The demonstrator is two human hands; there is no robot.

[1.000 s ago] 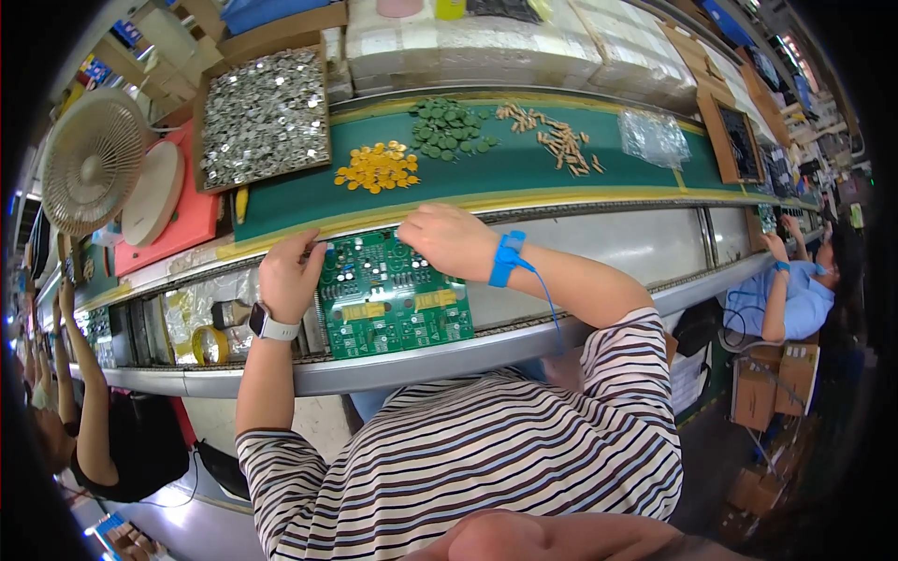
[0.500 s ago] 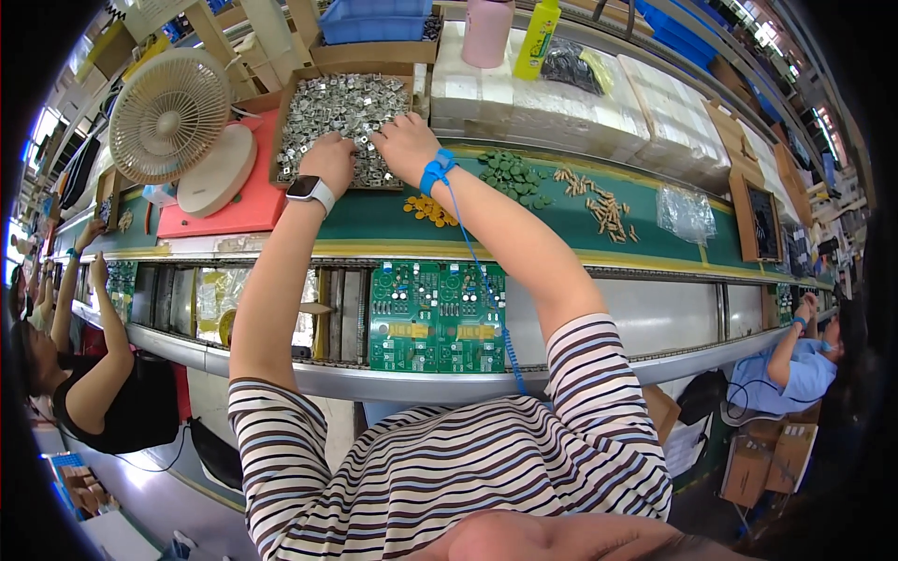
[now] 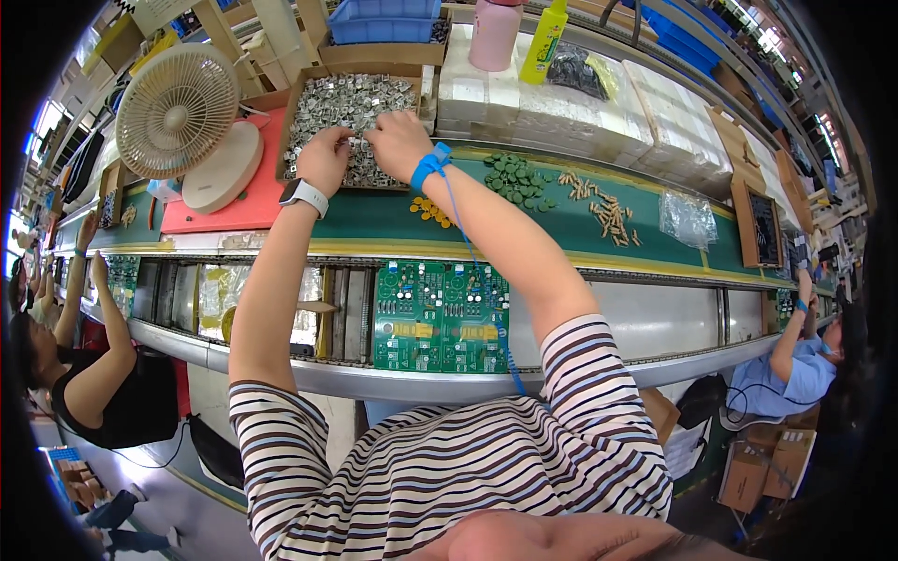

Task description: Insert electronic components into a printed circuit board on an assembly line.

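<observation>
A cardboard box full of small silvery metal parts stands at the far side of the bench. Both hands are over its near part, fingertips turned toward each other. My left hand, with a watch on its wrist, has thumb and fingers drawn together in a pinch. My right hand, wearing a blue wrist strap, also has its fingers pinched close to the parts. What either pinch holds is too small to make out. Nearer to me, two joined green circuit boards lie on the conveyor rails.
A fan stands on a red board at left. Yellow discs, green discs and tan cylindrical pieces lie on the green mat. Foam blocks carry a pink bottle. Co-workers sit on both sides.
My hands stay over the metal parts; the left has turned and its fingers have drawn into a pinch closer to the right hand's fingertips. The view has shifted slightly.
</observation>
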